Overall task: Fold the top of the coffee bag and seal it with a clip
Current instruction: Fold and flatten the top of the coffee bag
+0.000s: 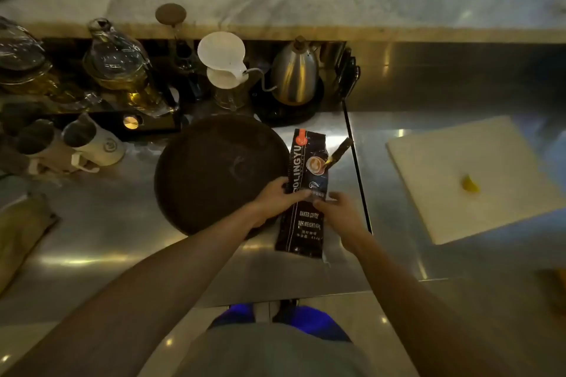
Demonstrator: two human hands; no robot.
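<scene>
Dark, printed coffee bag (307,190) lies flat near the tabletop's (398,254) front edge, beside a round tray (214,171). Left hand (280,196) and right hand (338,208) grip its sides, fingers closed on it; clip (338,151) rests against its upper right.

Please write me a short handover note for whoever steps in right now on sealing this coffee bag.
Left hand: grip on the left edge of the coffee bag, about mid-length.
Right hand: fingers on the bag's right edge at the same height; whether they pinch it is unclear.
The bag lies flat, label up, on the steel counter, beside the round dark tray.
A gold-coloured clip rests at the bag's right edge near its far end; it looks loose, not clamped.
Done: bag laid out and held.
Left: fold the top, then clip it.
</scene>
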